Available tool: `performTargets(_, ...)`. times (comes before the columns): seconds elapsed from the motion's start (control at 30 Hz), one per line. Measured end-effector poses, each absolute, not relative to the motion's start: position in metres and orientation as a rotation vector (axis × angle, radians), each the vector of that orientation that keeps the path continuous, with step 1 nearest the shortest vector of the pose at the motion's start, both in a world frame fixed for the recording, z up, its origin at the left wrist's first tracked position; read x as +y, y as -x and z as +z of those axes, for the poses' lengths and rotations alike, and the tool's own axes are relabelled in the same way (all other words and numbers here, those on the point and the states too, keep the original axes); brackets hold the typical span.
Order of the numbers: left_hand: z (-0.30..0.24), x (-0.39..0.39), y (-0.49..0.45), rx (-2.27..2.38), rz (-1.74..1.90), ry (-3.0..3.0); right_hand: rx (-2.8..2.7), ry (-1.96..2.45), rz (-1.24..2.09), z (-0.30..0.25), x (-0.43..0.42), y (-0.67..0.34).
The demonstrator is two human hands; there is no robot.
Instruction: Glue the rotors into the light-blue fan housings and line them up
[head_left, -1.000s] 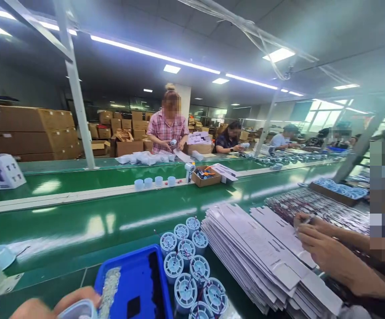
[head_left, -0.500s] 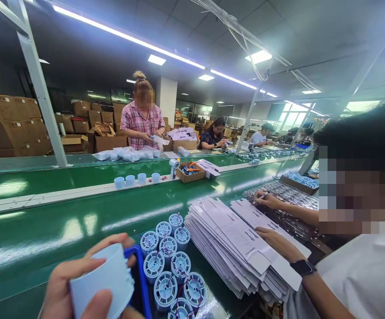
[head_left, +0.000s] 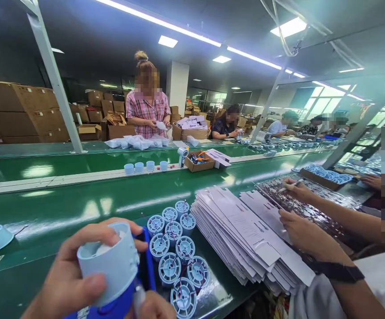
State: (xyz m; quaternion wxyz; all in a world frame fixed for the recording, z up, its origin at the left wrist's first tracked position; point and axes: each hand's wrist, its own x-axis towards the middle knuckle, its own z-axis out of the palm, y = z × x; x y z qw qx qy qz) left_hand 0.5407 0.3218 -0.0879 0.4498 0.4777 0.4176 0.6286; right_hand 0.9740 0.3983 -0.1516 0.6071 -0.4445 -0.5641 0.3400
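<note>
My left hand [head_left: 69, 279] grips one pale-blue plastic cylinder housing [head_left: 109, 263]; my right hand [head_left: 154, 305] looks closed below it, contents unclear. Finished round units [head_left: 175, 248] cluster just right.

Long green conveyor tables [head_left: 79, 204] ran across a dim hall. Ceiling strip lights [head_left: 179, 29] glowed overhead, brown cartons [head_left: 22, 110] were stacked far left, and bright windows [head_left: 319, 106] stood far right.
</note>
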Motion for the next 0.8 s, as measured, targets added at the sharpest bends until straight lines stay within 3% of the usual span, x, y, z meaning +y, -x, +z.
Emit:
performTargets(0.1,-0.085,0.35,-0.548,1.153,1.361,-1.777,-1.41,1.031,0.828,-0.143,0.38,-0.965)
performTargets(0.27,-0.104,0.398,-0.618,1.127,0.584,-2.274,-1.194,1.104,1.364,-0.137,0.357,-0.925)
performTargets(0.33,-0.117,0.413,-0.647,1.076,0.388,-2.467,-1.165,1.151,1.415,-0.134,0.357,-0.931)
performTargets(0.6,-0.153,0.424,-0.679,1.222,0.159,-2.654,-1.36,1.296,0.871,-0.169,0.392,-1.015)
performTargets(0.8,-0.157,0.415,-0.686,1.268,0.18,-2.599,-1.207,1.324,0.66,-0.169,0.4,-0.957)
